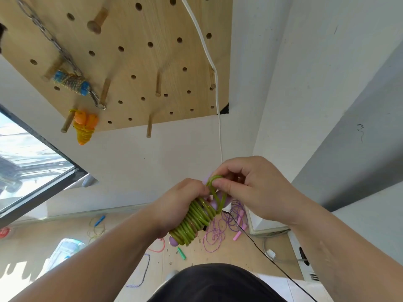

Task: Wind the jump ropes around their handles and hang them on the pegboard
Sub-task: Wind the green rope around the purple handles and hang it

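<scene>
Above you the wooden pegboard [130,62] already carries a rope bundle with blue handles [70,80] on a peg at the left, with a metal chain [54,42] running down across it. An orange bundle [84,127] hangs on the peg just below. A white cable [216,83] drops along the board's right side, passing in front of one peg and down the wall toward your right hand [250,188]. On the floor beneath your hands lie loose ropes: a purple rope [236,214] with pink handles, a pink speckled rope [212,236], a green handle [182,253], a yellow rope [96,231] with a blue handle further left, and a blue-and-white cord [144,273] near your body. A thin black cable [261,251] crosses the floor to the right of them. Your left hand [176,205] wraps around the green rope bundle [196,221], which is coiled tightly on lilac handles [174,241] and slants from lower left to upper right. Your right hand pinches the loose green loop at the bundle's upper end between thumb and fingertips, right beside your left thumb. The bundle sits well below the pegboard's lower edge, with plain white wall between. A wooden peg [149,126] sticks out at that lower edge, right of the orange bundle. A wall corner rises close on your right, and a dark-framed window [32,160] lies to your left.
</scene>
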